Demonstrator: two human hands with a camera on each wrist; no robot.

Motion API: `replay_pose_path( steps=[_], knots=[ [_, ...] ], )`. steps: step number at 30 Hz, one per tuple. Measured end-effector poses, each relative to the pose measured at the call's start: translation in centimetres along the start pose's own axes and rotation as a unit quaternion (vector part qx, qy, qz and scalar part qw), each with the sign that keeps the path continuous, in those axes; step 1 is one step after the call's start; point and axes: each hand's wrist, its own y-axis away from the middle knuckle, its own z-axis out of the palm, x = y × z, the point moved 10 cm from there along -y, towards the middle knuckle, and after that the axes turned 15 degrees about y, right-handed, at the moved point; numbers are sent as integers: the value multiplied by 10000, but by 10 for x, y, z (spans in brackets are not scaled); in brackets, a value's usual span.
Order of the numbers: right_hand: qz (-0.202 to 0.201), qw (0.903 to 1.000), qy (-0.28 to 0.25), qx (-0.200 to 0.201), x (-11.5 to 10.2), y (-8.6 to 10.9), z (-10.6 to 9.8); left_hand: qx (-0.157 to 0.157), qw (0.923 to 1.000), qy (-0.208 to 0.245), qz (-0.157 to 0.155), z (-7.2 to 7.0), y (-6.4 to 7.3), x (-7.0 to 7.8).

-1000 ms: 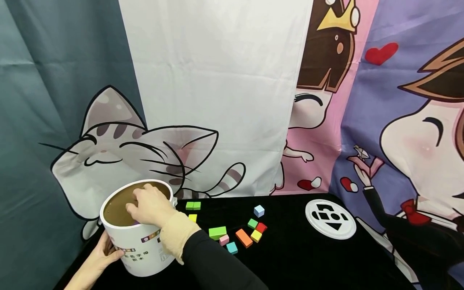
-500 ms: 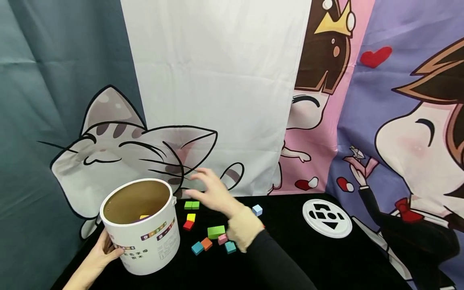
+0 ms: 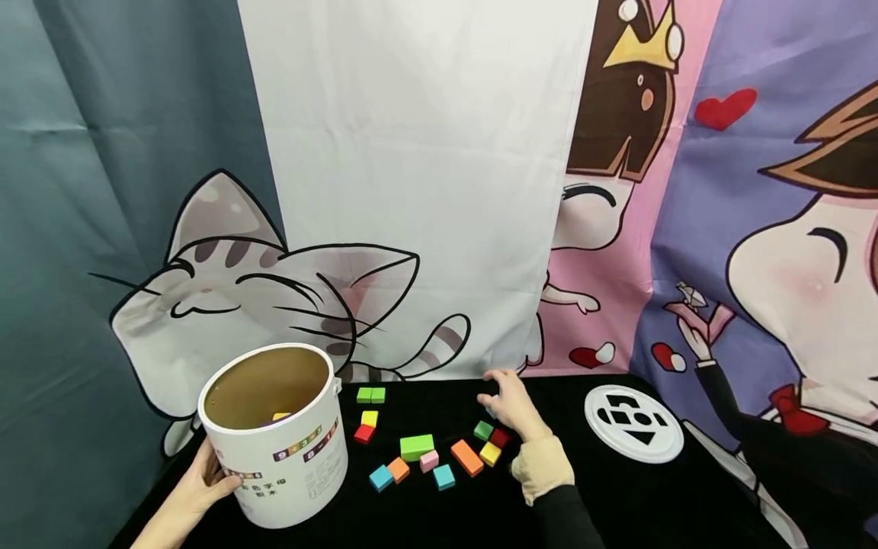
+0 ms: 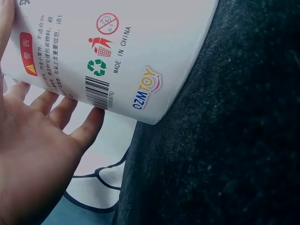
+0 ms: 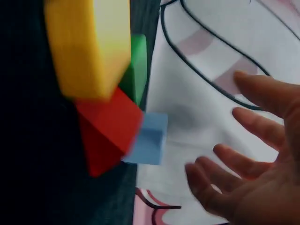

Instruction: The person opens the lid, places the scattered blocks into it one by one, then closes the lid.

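A white bucket point(image 3: 288, 480) with printed labels and an open top stands on the black cloth at left, a yellow block point(image 3: 281, 416) showing inside. My left hand point(image 3: 199, 484) grips its side, thumb on the near face; in the left wrist view the fingers point(image 4: 86, 129) lie along the printed wall. My right hand point(image 3: 514, 404) hovers over a light blue cube point(image 5: 149, 138), fingers parted and holding nothing. Close by that hand sit a green block point(image 3: 483, 431), a red block point(image 3: 499, 437) and a yellow block point(image 3: 490, 454).
Left of these lie an orange block point(image 3: 467, 458), a long green block point(image 3: 416, 447), a pink cube point(image 3: 429, 460) and several more coloured blocks. A white lid point(image 3: 634, 450) with shaped cutouts lies at right. A printed curtain point(image 3: 425, 183) hangs behind the table.
My right hand has come out of the bucket, holding nothing, and swept right to the light blue cube. My left hand stays on the bucket.
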Motion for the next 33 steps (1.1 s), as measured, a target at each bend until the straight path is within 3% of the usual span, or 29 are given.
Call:
replay_pose_path(
  steps=[8,15,18,24,28,33],
  knots=[
    [41,9997,227,-95,17,0,5,46,9999,-51,128,2,-1,0],
    [128,9941,559,-917,27,1,38,45,9998,48,179,3,-2,0],
    [167,9921,594,-1095,31,4,46,55,9998,14,185,2,0,0],
    [377,9923,598,-1020,37,4,40,47,9998,-45,176,2,1,2],
    [500,9896,591,-1215,38,6,38,59,9999,-36,139,2,0,1],
    [284,9898,648,-1240,18,2,20,79,10000,-19,53,1,1,-1]
  ],
)
